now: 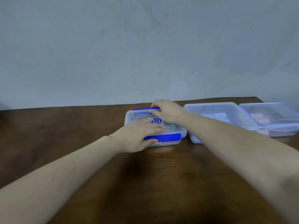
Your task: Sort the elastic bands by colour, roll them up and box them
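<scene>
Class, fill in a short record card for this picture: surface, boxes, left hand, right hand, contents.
surface: dark brown wooden table
boxes: three clear plastic boxes; the lidded one with blue clips on the left
left hand: flat on that lid, thumb at the near clip
right hand: fingers on the far blue clip
contents: pale rolls in the middle box; rest too blurred

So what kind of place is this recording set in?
Probably a plain indoor room, home or workshop, I can't tell which: a bare scuffed grey wall, a dark wooden table pushed against it, and clear plastic boxes on top.
</scene>
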The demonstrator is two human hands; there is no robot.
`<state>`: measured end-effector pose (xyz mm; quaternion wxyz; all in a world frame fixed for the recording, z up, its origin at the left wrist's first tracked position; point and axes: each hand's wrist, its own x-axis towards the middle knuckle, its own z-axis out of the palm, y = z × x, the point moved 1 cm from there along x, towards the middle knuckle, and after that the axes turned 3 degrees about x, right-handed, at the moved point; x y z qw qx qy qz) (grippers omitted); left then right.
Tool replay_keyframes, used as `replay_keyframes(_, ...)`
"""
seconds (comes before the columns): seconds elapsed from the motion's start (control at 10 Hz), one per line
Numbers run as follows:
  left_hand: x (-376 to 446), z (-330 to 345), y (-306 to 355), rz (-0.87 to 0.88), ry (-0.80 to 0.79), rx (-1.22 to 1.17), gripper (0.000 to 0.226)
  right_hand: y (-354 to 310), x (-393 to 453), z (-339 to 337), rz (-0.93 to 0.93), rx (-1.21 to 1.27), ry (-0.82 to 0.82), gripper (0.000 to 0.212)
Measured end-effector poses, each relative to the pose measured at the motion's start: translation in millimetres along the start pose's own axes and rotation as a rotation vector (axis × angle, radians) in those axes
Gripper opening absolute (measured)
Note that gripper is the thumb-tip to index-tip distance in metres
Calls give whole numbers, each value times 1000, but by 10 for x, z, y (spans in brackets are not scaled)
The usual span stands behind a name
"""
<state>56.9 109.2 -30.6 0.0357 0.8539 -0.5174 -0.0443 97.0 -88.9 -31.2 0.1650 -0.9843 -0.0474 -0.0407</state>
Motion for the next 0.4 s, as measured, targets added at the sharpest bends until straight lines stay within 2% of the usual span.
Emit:
replay_keyframes(0.2, 110, -151, 191, -29, 106, -36, 32, 123, -565, -221, -59, 57, 18, 38)
replay_keyframes(0.3, 207, -134, 326, -33, 198, -37, 37, 252, -917, -419, -47, 75, 74, 33)
replay_keyframes(0.4, 348, -150, 492, -31, 305, -77, 34, 392, -1289, -590, 51, 105, 88, 28)
